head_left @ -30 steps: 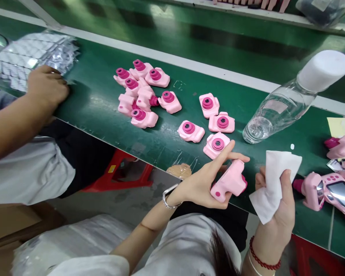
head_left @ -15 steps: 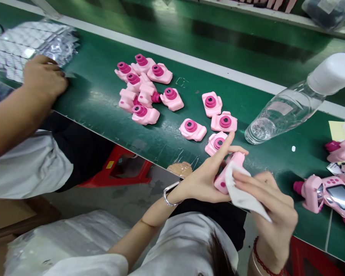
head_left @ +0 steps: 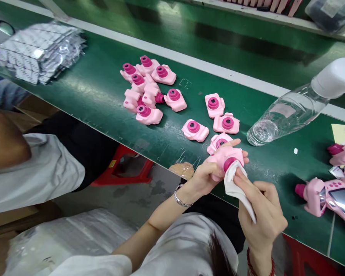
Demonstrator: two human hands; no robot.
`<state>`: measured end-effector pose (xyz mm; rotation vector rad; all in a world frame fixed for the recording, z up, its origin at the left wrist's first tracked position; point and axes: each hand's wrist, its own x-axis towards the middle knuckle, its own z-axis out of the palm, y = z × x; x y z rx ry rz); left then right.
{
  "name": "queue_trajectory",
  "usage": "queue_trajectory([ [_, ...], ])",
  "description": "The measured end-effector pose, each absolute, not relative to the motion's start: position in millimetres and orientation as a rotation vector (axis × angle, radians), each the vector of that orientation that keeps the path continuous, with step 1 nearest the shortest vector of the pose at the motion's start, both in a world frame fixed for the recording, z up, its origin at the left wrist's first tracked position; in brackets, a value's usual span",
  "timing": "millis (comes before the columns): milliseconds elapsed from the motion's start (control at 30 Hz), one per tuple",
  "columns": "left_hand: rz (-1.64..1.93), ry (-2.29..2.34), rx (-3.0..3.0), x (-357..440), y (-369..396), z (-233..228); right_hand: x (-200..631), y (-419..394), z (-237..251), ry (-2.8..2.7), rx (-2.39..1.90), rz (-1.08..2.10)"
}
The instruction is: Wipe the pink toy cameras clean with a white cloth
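L hand (head_left: 207, 174) is clamped round a pink plastic toy camera shell (head_left: 222, 157), held just off the near edge of the green bench (head_left: 103, 96). R hand (head_left: 261, 214) pinches a white cloth wipe (head_left: 235, 188). A sec ago the wipe was clear of the shell; now it's pressed on the magenta lens, so wiping looks underway. Co-worker's hand has left the foil-pack stack (head_left: 40, 51) far left. More shells lie far of the hands; clear plastic bottle (head_left: 290, 111) to the right.

A clear bottle (head_left: 287, 113) lies near foil packets (head_left: 40, 51).
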<state>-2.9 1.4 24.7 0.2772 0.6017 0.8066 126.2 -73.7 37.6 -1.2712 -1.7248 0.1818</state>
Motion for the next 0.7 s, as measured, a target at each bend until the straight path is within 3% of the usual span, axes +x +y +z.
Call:
queue_trajectory([
  [133,0.755,0.535,0.370,-3.8,-1.9,25.4,147.8,-83.6,31.2,-1.246,-1.408,0.505],
  [233,0.812,0.595,0.355,2.0,-2.5,30.8,149.5,-82.3,26.2,-0.604,-1.566,0.334],
  [300,0.840,0.702,0.320,8.7,-1.9,34.2,141.5,-78.1,26.2,-0.470,-1.582,0.195],
  [433,0.824,0.817,0.257,21.0,-2.7,41.9,123.2,-68.3,32.3,-1.069,-1.596,0.035],
  [533,0.838,0.832,0.190,22.9,-2.5,48.7,125.4,-64.3,33.6,-1.643,-1.376,-0.003],
  [700,0.788,0.946,0.090,20.0,7.0,50.0,153.7,-82.7,26.1,-2.033,-1.185,0.200],
])
